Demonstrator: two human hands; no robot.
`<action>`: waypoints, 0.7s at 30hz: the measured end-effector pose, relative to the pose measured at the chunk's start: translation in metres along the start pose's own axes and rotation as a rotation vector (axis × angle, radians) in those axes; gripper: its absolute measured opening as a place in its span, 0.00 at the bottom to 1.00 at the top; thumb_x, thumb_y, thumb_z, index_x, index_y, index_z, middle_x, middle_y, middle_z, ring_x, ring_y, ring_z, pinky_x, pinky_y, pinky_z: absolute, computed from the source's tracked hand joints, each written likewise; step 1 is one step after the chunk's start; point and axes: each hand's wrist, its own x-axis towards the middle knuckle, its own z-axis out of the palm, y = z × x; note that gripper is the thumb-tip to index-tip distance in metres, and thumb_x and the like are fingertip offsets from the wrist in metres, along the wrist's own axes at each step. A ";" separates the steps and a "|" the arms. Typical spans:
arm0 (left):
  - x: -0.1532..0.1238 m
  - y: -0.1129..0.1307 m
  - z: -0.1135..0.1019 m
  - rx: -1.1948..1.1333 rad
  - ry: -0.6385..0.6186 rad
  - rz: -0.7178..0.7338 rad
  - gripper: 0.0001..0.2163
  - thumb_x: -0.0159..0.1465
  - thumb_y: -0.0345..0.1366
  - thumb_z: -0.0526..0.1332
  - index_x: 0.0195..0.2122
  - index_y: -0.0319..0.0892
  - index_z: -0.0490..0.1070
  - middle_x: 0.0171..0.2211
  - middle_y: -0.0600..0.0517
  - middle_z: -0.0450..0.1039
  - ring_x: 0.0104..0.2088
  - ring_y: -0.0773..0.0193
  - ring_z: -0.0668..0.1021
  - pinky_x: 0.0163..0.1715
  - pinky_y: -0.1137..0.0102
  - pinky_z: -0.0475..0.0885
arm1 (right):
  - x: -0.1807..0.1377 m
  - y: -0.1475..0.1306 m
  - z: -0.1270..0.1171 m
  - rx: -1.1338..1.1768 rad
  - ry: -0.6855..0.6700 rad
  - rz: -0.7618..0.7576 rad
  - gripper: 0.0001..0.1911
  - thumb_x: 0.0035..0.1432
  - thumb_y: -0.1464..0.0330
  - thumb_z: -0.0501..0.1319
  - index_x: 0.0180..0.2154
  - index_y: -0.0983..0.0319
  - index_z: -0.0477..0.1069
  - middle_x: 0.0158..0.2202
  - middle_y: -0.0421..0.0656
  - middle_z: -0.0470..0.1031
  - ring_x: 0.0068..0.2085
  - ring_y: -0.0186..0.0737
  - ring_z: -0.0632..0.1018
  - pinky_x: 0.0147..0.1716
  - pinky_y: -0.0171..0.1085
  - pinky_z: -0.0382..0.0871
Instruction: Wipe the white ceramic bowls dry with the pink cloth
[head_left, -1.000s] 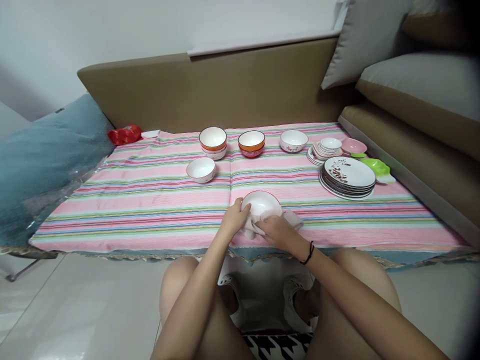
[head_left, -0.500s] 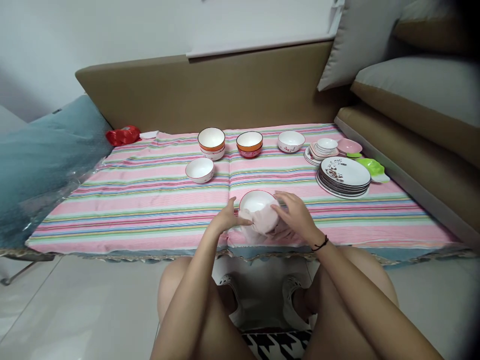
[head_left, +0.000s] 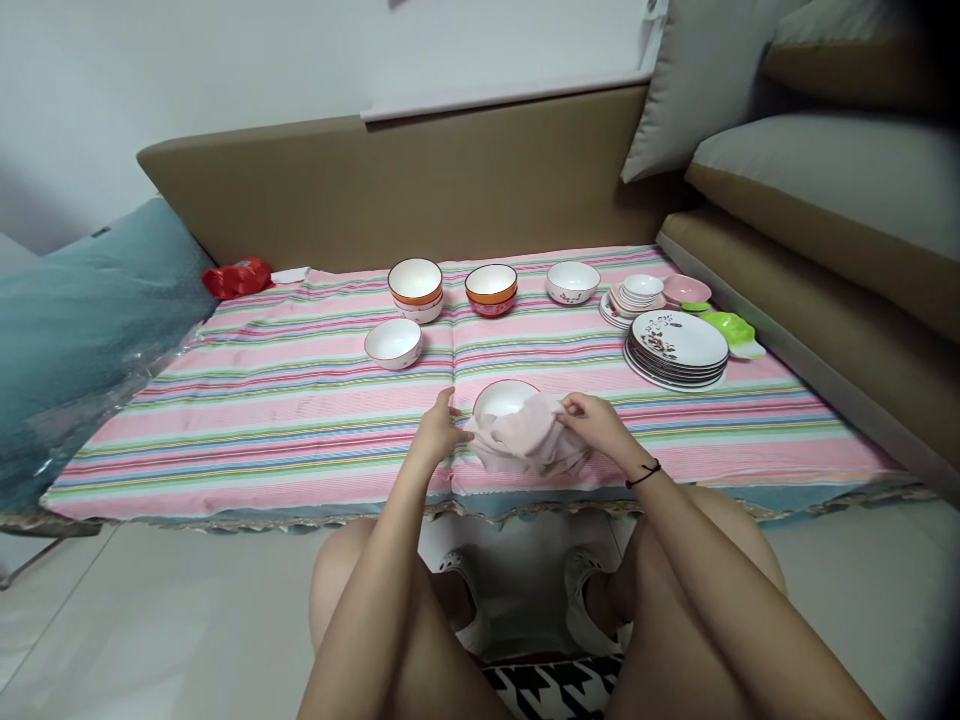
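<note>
Bare arms; black band (head_left: 643,473) on right wrist.

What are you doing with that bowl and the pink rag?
A seated person holds a white bowl at the near edge of a striped cloth. The left hand steadies the bowl's side, and the right hand presses a pink rag over its near rim. Farther back stand more bowls and a stack of plates.
</note>
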 end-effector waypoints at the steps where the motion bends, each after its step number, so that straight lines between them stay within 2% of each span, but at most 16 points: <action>1: 0.000 0.001 0.000 -0.019 0.026 0.012 0.40 0.48 0.24 0.67 0.63 0.39 0.55 0.50 0.38 0.71 0.27 0.68 0.75 0.29 0.70 0.72 | 0.001 -0.001 -0.002 -0.032 0.069 -0.010 0.05 0.55 0.69 0.56 0.30 0.62 0.69 0.31 0.45 0.74 0.35 0.44 0.74 0.39 0.41 0.67; 3: 0.001 0.003 0.000 -0.056 0.071 0.044 0.35 0.49 0.23 0.65 0.60 0.39 0.59 0.48 0.41 0.72 0.26 0.70 0.74 0.28 0.71 0.72 | 0.002 -0.005 -0.006 -0.076 0.185 -0.041 0.08 0.57 0.70 0.52 0.36 0.62 0.68 0.39 0.49 0.74 0.43 0.48 0.73 0.46 0.44 0.65; 5: 0.001 0.004 0.001 -0.062 0.123 0.073 0.32 0.50 0.23 0.64 0.57 0.41 0.63 0.45 0.45 0.73 0.25 0.71 0.74 0.27 0.72 0.72 | 0.003 -0.010 -0.007 -0.130 0.268 -0.090 0.10 0.59 0.72 0.50 0.40 0.62 0.68 0.43 0.52 0.73 0.47 0.50 0.71 0.48 0.45 0.63; 9: 0.003 0.006 0.000 -0.031 0.211 0.099 0.28 0.50 0.23 0.63 0.54 0.42 0.65 0.42 0.48 0.74 0.26 0.71 0.73 0.28 0.72 0.72 | 0.003 -0.019 -0.006 -0.228 0.413 -0.140 0.11 0.60 0.72 0.49 0.40 0.62 0.68 0.40 0.50 0.74 0.44 0.49 0.72 0.44 0.43 0.65; 14: 0.004 0.006 -0.004 -0.047 0.325 0.159 0.24 0.53 0.25 0.61 0.52 0.41 0.66 0.44 0.47 0.75 0.28 0.69 0.74 0.33 0.70 0.72 | 0.004 -0.023 -0.009 -0.160 0.605 -0.125 0.11 0.62 0.71 0.49 0.41 0.61 0.68 0.39 0.49 0.73 0.42 0.47 0.73 0.42 0.41 0.67; 18: 0.003 0.008 -0.008 -0.064 0.467 0.262 0.19 0.55 0.27 0.59 0.49 0.41 0.67 0.45 0.46 0.75 0.32 0.66 0.75 0.34 0.69 0.72 | 0.006 -0.023 -0.012 -0.076 0.649 -0.092 0.08 0.61 0.68 0.53 0.40 0.62 0.69 0.37 0.47 0.74 0.36 0.43 0.73 0.37 0.40 0.67; 21: -0.001 0.012 -0.009 -0.055 0.530 0.363 0.17 0.57 0.28 0.58 0.48 0.42 0.68 0.46 0.47 0.74 0.35 0.65 0.75 0.37 0.69 0.72 | 0.005 -0.026 -0.013 0.004 0.659 -0.110 0.09 0.62 0.66 0.53 0.40 0.61 0.69 0.37 0.47 0.74 0.36 0.42 0.73 0.36 0.39 0.68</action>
